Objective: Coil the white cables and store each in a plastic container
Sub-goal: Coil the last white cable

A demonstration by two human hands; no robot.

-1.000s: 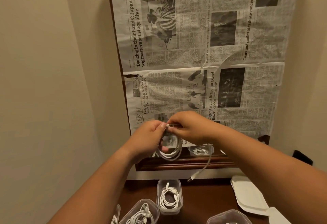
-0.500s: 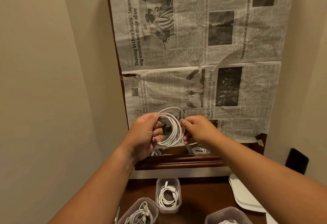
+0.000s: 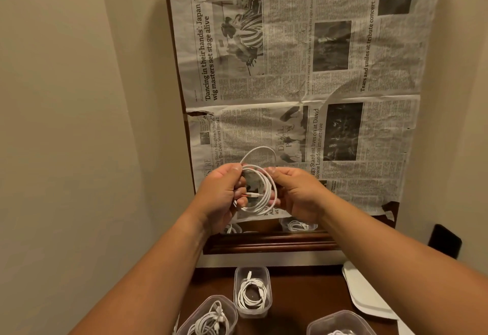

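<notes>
My left hand [image 3: 221, 192] and right hand [image 3: 298, 192] each pinch a side of the white cable coil [image 3: 271, 187], light and probably springy, so I'd grip all loops together

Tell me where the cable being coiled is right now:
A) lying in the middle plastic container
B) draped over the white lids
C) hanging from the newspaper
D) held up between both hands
D: the left hand and the right hand both grip the looped white cable in the air in front of the newspaper, above the plastic container on the table.
</notes>
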